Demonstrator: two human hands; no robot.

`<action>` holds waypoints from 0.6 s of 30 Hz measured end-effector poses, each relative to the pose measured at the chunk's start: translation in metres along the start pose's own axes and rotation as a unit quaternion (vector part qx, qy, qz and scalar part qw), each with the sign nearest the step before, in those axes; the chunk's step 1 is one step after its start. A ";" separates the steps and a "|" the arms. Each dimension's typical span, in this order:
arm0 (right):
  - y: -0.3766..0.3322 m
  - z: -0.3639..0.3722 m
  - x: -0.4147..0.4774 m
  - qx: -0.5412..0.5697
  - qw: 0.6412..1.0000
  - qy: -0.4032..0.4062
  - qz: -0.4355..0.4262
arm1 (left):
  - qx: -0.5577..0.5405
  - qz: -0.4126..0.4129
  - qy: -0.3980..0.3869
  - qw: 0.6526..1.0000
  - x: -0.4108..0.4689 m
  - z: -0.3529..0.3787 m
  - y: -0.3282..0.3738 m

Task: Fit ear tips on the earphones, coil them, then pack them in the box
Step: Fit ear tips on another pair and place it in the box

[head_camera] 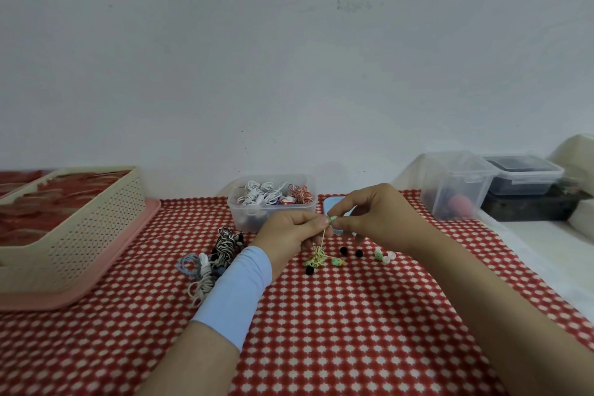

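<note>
My left hand (289, 233) and my right hand (376, 219) meet above the red checked cloth, both pinching a small green earbud (332, 219) between their fingertips. Its yellow-green cable (318, 255) hangs down to a tangle on the cloth, where the second green earbud (337, 262) lies. Black ear tips (344, 251) and pale green and white ear tips (384, 255) are scattered just below my hands. A clear plastic box (273, 202) behind my hands holds several coiled earphones.
More coiled earphones (212, 262) lie left of my left wrist. A cream basket (74, 228) on a pink tray (141, 222) fills the left side. A blue lid (331, 202) lies behind my hands. Clear containers (456, 186) and a dark lidded box (524, 175) stand at the right.
</note>
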State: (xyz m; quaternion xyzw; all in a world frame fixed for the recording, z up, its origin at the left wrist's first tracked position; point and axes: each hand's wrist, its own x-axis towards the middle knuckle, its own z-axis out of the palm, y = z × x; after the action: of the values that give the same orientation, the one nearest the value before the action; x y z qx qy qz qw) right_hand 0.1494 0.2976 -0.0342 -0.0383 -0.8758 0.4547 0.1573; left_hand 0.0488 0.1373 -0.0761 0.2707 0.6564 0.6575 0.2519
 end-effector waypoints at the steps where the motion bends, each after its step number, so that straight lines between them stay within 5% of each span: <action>1: -0.001 0.000 0.000 0.007 1.000 0.000 0.001 | -0.002 0.000 0.000 1.000 0.000 0.000 0.000; 18: -0.001 -0.006 -0.002 0.297 0.935 -0.094 0.173 | -0.031 0.020 -0.059 0.998 -0.006 -0.002 0.006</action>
State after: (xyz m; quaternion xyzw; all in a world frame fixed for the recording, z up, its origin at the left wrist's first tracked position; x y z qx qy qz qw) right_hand 0.1530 0.3019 -0.0307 -0.0978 -0.6916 0.7156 -0.0022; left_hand 0.0521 0.1314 -0.0703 0.3138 0.6145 0.6653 0.2851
